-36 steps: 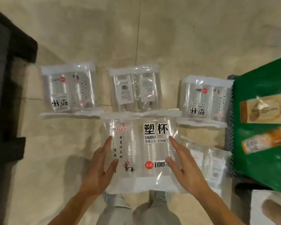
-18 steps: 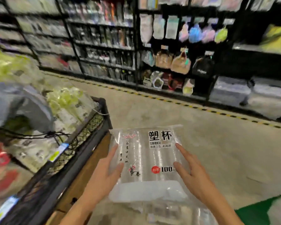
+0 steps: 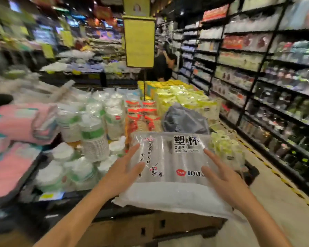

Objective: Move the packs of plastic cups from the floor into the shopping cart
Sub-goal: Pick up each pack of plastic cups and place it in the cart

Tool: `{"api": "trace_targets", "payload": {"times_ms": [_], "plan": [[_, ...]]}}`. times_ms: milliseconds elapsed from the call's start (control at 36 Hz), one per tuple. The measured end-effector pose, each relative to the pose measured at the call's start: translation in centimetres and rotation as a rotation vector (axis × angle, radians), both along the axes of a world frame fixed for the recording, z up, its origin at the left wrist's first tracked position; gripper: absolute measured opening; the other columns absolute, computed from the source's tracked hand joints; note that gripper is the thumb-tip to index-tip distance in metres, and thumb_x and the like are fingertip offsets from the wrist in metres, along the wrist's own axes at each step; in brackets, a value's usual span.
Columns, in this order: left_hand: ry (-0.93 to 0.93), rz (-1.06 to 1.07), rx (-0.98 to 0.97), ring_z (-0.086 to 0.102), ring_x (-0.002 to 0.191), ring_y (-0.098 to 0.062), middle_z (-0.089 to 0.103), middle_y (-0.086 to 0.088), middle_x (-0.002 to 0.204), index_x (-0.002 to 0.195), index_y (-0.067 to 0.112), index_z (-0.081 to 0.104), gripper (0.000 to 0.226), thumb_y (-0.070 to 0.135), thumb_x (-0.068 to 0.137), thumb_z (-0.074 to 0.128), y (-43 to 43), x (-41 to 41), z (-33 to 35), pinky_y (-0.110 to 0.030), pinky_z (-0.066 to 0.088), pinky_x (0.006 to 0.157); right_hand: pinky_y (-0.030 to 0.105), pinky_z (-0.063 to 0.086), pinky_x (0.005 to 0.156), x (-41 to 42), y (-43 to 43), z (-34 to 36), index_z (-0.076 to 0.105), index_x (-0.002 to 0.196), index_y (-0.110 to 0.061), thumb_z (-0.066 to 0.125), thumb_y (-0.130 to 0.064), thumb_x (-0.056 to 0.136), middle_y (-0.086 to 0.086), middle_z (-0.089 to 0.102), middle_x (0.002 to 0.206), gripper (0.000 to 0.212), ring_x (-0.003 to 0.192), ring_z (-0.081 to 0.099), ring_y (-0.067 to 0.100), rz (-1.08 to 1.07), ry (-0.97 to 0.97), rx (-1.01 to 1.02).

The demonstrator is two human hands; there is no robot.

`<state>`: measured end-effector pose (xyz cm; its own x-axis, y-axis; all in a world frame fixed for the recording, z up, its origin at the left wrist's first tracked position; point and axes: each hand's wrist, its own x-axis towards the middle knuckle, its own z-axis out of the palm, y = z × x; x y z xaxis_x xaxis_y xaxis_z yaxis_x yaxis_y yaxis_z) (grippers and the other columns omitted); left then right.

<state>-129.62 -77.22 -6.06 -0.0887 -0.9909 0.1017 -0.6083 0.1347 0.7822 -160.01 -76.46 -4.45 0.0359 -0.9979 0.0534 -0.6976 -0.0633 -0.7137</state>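
Observation:
A clear pack of plastic cups point(image 3: 173, 157) with black Chinese lettering and a "100" mark is held flat between both hands at chest height. My left hand point(image 3: 121, 173) presses its left side with fingers spread over the top. My right hand point(image 3: 221, 177) holds the right side the same way. The pack hangs over the near edge of a black-rimmed cart or bin point(image 3: 64, 205) that is piled with goods; I cannot tell which it is. The other packs on the floor are out of view.
Stacks of paper cups point(image 3: 93, 136), pink towels point(image 3: 16, 122), a grey bag point(image 3: 184, 120) and yellow-green packs point(image 3: 185, 98) fill the bin ahead. Tall black shelves point(image 3: 275, 86) line the right. A person in black point(image 3: 163, 67) stands beyond a yellow hanging sign point(image 3: 139, 41).
Both hands lifted the pack off the floor, and the view swung up and left from the floor to the store aisle. The pack now sits over the loaded bin's edge.

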Motion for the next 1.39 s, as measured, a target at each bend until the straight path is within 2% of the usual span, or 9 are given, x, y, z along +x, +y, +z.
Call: {"api": "trace_targets", "payload": {"times_ms": [56, 167, 333, 556, 667, 750, 917, 1083, 1389], "plan": [[-0.002, 0.130, 0.006, 0.047, 0.095, 0.009, 0.048, 0.018, 0.112, 0.149, 0.050, 0.020, 0.061, 0.053, 0.094, 0.049, 1.6, 3.9, 0.2, -0.011, 0.037, 0.084, 0.042, 0.029, 0.121, 4.0, -2.4, 0.1, 0.028, 0.151, -0.059, 0.052, -0.055, 0.098, -0.014, 0.035, 0.162, 0.058, 0.152, 0.031, 0.016, 0.141, -0.015, 0.011], [-0.010, 0.350, 0.018, 0.034, 0.139, -0.009, 0.027, 0.021, 0.154, 0.144, 0.061, 0.016, 0.063, 0.065, 0.090, 0.047, 5.2, 12.3, 0.0, -0.038, 0.030, 0.114, 0.034, 0.029, 0.119, 13.0, -5.9, 0.4, 0.033, 0.150, -0.059, 0.056, -0.051, 0.098, -0.011, 0.038, 0.161, 0.057, 0.150, 0.032, 0.010, 0.389, -0.023, -0.003], [0.023, 0.688, -0.010, 0.025, 0.144, -0.008, 0.026, 0.015, 0.155, 0.148, 0.051, 0.020, 0.063, 0.050, 0.093, 0.052, 12.0, 23.7, 0.1, -0.032, 0.023, 0.117, 0.027, 0.028, 0.113, 29.0, -6.9, 0.7, 0.034, 0.146, -0.059, 0.056, -0.047, 0.099, -0.012, 0.043, 0.157, 0.054, 0.144, 0.035, 0.004, 0.697, -0.029, -0.036], [0.022, 0.980, 0.021, 0.053, 0.077, -0.005, 0.051, 0.015, 0.096, 0.138, 0.069, 0.014, 0.058, 0.061, 0.091, 0.045, 22.2, 37.8, -0.3, -0.030, 0.041, 0.074, 0.033, 0.030, 0.116, 49.6, -3.0, 0.8, 0.028, 0.146, -0.062, 0.047, -0.059, 0.094, -0.002, 0.043, 0.160, 0.055, 0.148, 0.039, 0.023, 0.992, 0.042, -0.011], [0.070, 1.097, 0.010, 0.054, 0.108, -0.003, 0.046, 0.012, 0.136, 0.146, 0.059, 0.014, 0.063, 0.060, 0.092, 0.047, 26.2, 43.7, -1.1, -0.019, 0.044, 0.083, 0.024, 0.032, 0.105, 58.4, -1.2, -0.1, 0.031, 0.150, -0.054, 0.052, -0.047, 0.100, -0.008, 0.043, 0.159, 0.055, 0.146, 0.042, 0.019, 1.091, 0.034, -0.012], [0.095, 1.176, 0.009, 0.043, 0.085, 0.022, 0.042, 0.023, 0.129, 0.149, 0.049, 0.017, 0.061, 0.043, 0.098, 0.049, 28.7, 46.3, -1.0, 0.002, 0.037, 0.064, 0.023, 0.029, 0.107, 64.1, 0.2, -0.4, 0.032, 0.154, -0.048, 0.054, -0.043, 0.101, -0.022, 0.039, 0.150, 0.057, 0.149, 0.035, 0.012, 1.183, 0.022, 0.010], [0.138, 1.316, -0.016, 0.037, 0.127, 0.000, 0.033, 0.026, 0.141, 0.146, 0.056, 0.017, 0.062, 0.051, 0.094, 0.051, 32.1, 52.3, -2.3, -0.024, 0.034, 0.102, 0.031, 0.029, 0.116, 73.6, 2.0, -1.0, 0.030, 0.153, -0.051, 0.050, -0.049, 0.101, -0.014, 0.040, 0.159, 0.056, 0.148, 0.037, 0.014, 1.334, 0.052, 0.009], [0.134, 1.446, -0.054, 0.040, 0.096, 0.025, 0.040, 0.023, 0.133, 0.131, 0.070, 0.020, 0.054, 0.061, 0.089, 0.052, 32.5, 57.4, -3.2, -0.022, 0.038, 0.093, 0.029, 0.035, 0.105, 82.9, 1.1, -1.4, 0.027, 0.152, -0.056, 0.050, -0.051, 0.101, -0.012, 0.044, 0.157, 0.056, 0.143, 0.045, 0.016, 1.470, 0.078, -0.014], [0.108, 1.706, -0.091, 0.018, 0.146, -0.004, 0.017, 0.033, 0.153, 0.138, 0.067, 0.019, 0.060, 0.067, 0.086, 0.050, 31.8, 65.4, -2.7, -0.043, 0.022, 0.120, 0.032, 0.032, 0.114, 98.5, 0.1, -0.5, 0.030, 0.151, -0.056, 0.049, -0.051, 0.101, -0.014, 0.037, 0.161, 0.054, 0.149, 0.037, 0.015, 1.750, 0.019, 0.002]]}}
